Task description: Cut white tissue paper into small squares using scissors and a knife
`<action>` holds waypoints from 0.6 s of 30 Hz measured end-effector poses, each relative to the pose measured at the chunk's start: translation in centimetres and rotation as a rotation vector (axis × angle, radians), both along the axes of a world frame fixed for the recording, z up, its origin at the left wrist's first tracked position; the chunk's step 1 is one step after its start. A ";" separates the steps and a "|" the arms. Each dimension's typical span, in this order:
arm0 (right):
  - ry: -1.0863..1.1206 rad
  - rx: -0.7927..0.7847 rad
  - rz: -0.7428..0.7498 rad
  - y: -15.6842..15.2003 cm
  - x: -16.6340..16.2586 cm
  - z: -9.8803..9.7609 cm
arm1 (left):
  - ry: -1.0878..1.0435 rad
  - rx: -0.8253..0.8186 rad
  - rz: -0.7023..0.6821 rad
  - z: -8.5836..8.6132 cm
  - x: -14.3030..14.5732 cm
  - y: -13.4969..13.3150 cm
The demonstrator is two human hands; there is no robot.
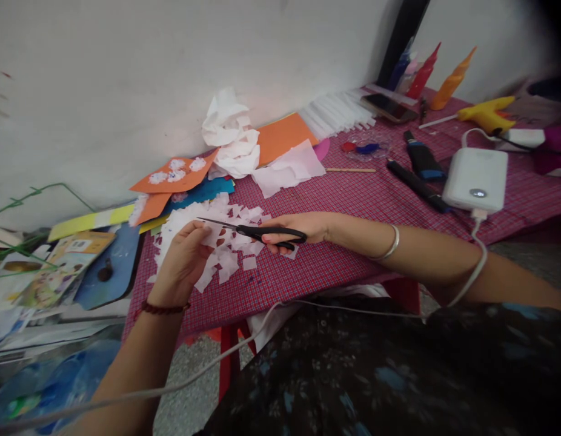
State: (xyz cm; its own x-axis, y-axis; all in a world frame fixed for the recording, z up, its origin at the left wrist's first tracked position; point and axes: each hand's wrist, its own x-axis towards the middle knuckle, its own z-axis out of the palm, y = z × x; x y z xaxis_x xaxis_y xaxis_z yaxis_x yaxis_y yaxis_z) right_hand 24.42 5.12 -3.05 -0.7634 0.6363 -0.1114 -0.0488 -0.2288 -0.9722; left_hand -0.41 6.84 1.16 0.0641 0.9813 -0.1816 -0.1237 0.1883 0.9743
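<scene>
Black-handled scissors (253, 232) sit firmly in the right hand (292, 231), fingers and thumb at the loops, in the head camera's view of a craft table spread with a red checked tablecloth (335, 266). Their slim blades point toward the left hand (188, 251), whose thumb and fingertips draw together just beside the tip; whether paper is pinched between them cannot be told, nor whether the blades are fully closed. Beneath and around both lies a loose heap of small white paper squares (226, 264), some overlapping, one lying apart near the table's front edge. Behind the heap, a flat white sheet (289, 169) rests close to a crumpled white paper bundle (237, 151), with an orange card bearing white paper flowers (171, 175) to the left. On the right stand a white power bank (475, 175) and, farther back, a yellow glue gun (487, 115). Clean cutting here would seem to call for holding thin paper taut close to the cut, fingertips clear of the blades' line, with even strokes over the heap; soft paper could fold between loose blades, and a trailing wrist might scatter the pieces.
</scene>
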 end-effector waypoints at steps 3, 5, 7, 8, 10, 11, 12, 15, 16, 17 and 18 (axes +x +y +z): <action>0.020 0.001 -0.012 0.0 0.0 -0.2 | 0.007 -0.016 -0.008 0.1 0.3 0.0; 0.027 0.001 -0.025 0.1 -0.1 -0.3 | 0.008 -0.024 -0.008 0.1 0.3 -0.1; 0.029 0.002 -0.041 0.1 -0.1 -0.4 | 0.009 -0.023 -0.006 0.0 0.3 -0.1; 0.028 0.004 -0.046 0.1 -0.1 -0.5 | 0.010 -0.022 -0.004 0.0 0.3 -0.1; 0.025 0.009 -0.054 0.1 -0.1 -0.6 | 0.010 -0.018 -0.001 0.0 0.2 0.0; 0.023 0.011 -0.059 0.1 -0.1 -0.6 | 0.009 -0.013 -0.002 0.0 0.2 0.0; 0.017 0.015 -0.066 0.1 -0.1 -0.6 | 0.006 -0.011 -0.001 -0.1 0.1 0.1; 0.001 0.043 -0.091 0.1 -0.1 -0.5 | -0.013 -0.029 0.001 -0.1 -0.3 0.2; -0.006 0.054 -0.098 0.0 -0.1 -0.5 | -0.017 -0.050 -0.009 -0.2 -0.6 0.3; -0.012 0.064 -0.103 0.0 -0.1 -0.4 | -0.014 -0.077 -0.022 -0.2 -0.8 0.2; -0.019 0.069 -0.108 -0.1 -0.1 -0.3 | -0.006 -0.105 -0.037 -0.3 -1.1 0.2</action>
State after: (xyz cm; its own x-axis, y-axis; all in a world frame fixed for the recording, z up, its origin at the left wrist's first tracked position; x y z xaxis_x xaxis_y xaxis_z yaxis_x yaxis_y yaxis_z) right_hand 24.31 5.06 -3.35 -0.6882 0.7213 -0.0781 -0.0514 -0.1558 -0.9864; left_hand -1.48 7.04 0.85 0.1016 0.9538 -0.2827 -0.1200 0.2938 0.9483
